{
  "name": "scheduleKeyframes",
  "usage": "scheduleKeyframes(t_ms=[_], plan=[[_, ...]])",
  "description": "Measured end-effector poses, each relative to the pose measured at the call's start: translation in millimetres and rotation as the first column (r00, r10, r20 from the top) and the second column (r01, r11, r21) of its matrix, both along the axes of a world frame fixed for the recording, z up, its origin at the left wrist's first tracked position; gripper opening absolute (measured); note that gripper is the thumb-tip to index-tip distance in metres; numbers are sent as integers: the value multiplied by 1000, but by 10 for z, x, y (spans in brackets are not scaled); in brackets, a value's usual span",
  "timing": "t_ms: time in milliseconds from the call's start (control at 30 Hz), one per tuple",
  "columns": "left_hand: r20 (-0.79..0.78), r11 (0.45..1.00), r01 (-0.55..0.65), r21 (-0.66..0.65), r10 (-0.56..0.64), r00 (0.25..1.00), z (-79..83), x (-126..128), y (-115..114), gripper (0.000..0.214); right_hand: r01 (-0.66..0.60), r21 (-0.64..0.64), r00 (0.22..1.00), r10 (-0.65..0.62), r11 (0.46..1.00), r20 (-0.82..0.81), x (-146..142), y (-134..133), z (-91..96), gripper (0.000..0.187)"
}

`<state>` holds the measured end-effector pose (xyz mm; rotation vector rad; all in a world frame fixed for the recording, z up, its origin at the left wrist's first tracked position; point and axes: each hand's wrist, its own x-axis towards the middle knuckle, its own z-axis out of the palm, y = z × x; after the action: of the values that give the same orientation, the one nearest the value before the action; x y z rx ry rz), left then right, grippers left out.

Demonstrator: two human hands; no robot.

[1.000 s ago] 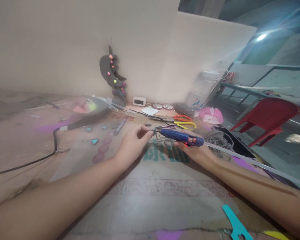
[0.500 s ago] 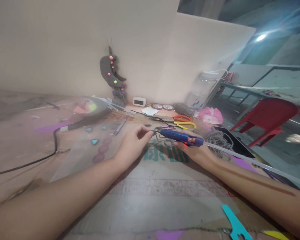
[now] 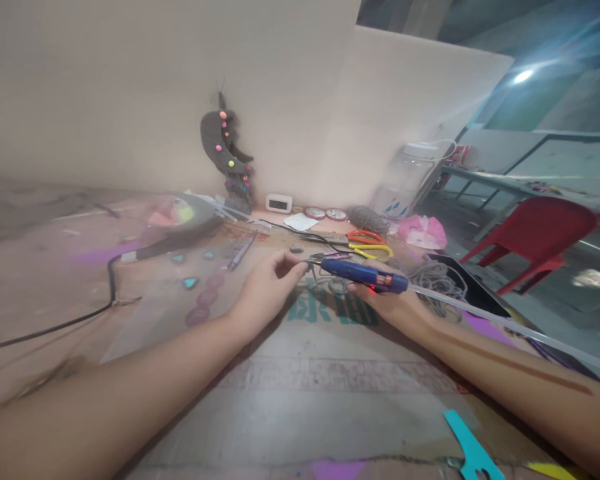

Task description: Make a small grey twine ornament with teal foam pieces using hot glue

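My right hand (image 3: 385, 301) is wrapped round a blue glue gun (image 3: 363, 274) with a red light glowing on its side and a clear glue stick (image 3: 480, 315) trailing out of its back. The gun's nozzle points left at my left hand (image 3: 267, 285). That hand's thumb and fingers are pinched together on a small dark piece (image 3: 309, 265) right at the nozzle tip; I cannot make out what the piece is. Both hands hover over a sheet of brown cardboard (image 3: 330, 360) with teal print.
Orange and yellow scissors (image 3: 367, 243) lie just beyond the gun, with grey twine (image 3: 433, 275) to the right. A black cable (image 3: 95, 300) runs left. A dark moon-shaped craft (image 3: 225, 150) leans on the wall by a small clock (image 3: 279, 202). Teal paper scrap (image 3: 467, 443) lies near me. A red chair (image 3: 535, 233) stands right.
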<state>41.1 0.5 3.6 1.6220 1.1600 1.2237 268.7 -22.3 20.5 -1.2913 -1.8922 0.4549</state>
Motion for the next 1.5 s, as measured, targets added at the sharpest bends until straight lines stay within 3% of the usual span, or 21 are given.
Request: scheduleKeyframes(t_ms=[1500], plan=[[27, 1000, 18, -18, -17, 999, -22, -5, 23, 17, 39, 15, 999, -39, 999, -13, -22, 6, 17, 28]])
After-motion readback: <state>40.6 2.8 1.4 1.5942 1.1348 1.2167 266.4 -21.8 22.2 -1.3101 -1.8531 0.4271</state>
